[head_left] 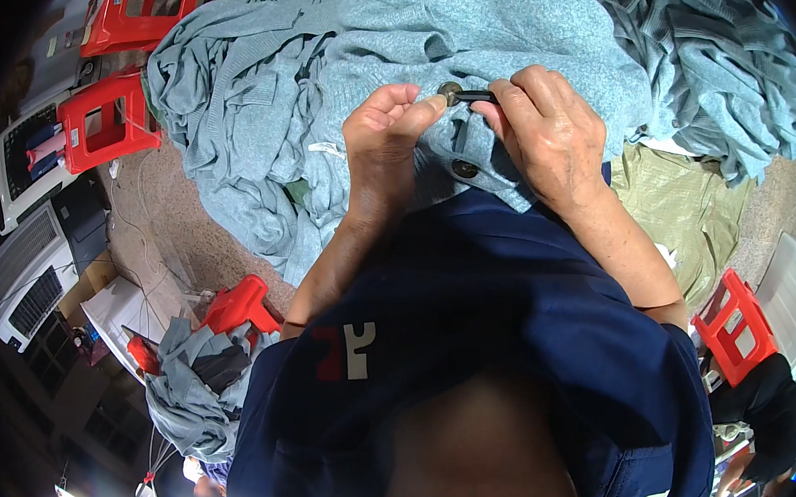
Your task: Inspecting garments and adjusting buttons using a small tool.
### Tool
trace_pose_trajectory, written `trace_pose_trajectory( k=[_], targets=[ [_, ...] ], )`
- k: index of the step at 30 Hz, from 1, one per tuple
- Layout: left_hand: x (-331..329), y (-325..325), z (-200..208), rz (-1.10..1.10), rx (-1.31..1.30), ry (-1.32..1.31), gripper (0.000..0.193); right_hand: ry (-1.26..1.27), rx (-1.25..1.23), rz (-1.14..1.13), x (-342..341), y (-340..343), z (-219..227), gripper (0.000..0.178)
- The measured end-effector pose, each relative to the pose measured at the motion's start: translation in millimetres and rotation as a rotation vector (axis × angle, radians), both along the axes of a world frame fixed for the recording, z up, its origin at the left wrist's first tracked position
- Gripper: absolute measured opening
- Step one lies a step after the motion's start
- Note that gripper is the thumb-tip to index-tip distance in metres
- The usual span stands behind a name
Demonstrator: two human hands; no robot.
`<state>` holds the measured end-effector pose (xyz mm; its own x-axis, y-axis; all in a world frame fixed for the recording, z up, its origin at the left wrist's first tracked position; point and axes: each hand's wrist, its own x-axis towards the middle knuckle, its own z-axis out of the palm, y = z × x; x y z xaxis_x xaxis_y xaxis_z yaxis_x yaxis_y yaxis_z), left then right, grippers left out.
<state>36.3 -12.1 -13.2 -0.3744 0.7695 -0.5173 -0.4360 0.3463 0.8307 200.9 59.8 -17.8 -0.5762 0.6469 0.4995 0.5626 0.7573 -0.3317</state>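
A light blue-grey knit garment (517,43) lies bunched over my lap and in front of me. My left hand (386,140) is closed, pinching a dark round button (450,91) at the garment's edge between thumb and finger. In my right hand (552,130) is a slim black tool (475,96), gripped between thumb and fingers, its tip at that button. What kind of tool it is I cannot make out, as my fingers cover its back end. Lower on the same edge, a second dark button (465,169) shows below my hands.
More blue-grey knitwear (242,96) is heaped at the left, with darker knitwear (721,68) at the far right. A green woven sack (677,210) spreads beside my right forearm. Red stools (109,123) stand at left; another red stool (738,327) and a person in black (759,408) are at right.
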Motion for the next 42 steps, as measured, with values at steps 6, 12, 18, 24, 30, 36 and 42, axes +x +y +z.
trace_pose_trajectory(
  k=[6, 12, 18, 24, 30, 36, 42],
  targets=[
    [1.2, 1.4, 1.2, -0.001, -0.013, 0.02, 0.028, -0.023, 0.05, -0.007, -1.4, -0.4, -1.1, 0.019],
    [0.2, 0.4, -3.5, 0.004, -0.001, 0.006, 0.027, -0.021, 0.055, -0.008, -1.5, -0.6, -1.7, 0.019],
    [0.6, 1.3, -3.4, 0.01, 0.002, -0.009, 0.029, 0.017, 0.016, -0.018, -1.3, -0.4, -2.0, 0.021],
    [-0.6, 0.8, -5.4, 0.005, 0.001, -0.011, 0.029, -0.021, 0.035, -0.015, -2.0, -0.9, -1.2, 0.021],
    [2.2, 2.2, -1.1, 0.0, -0.009, 0.027, 0.02, -0.023, 0.047, -0.017, -2.5, -0.3, -2.6, 0.02],
    [0.4, 2.2, -3.0, -0.009, -0.002, 0.016, 0.03, -0.023, 0.046, -0.01, -1.9, 0.9, -2.5, 0.019],
    [0.0, 3.1, -5.8, -0.005, 0.004, -0.011, 0.029, -0.026, 0.058, -0.01, -2.3, 1.4, -2.5, 0.02]
  ],
)
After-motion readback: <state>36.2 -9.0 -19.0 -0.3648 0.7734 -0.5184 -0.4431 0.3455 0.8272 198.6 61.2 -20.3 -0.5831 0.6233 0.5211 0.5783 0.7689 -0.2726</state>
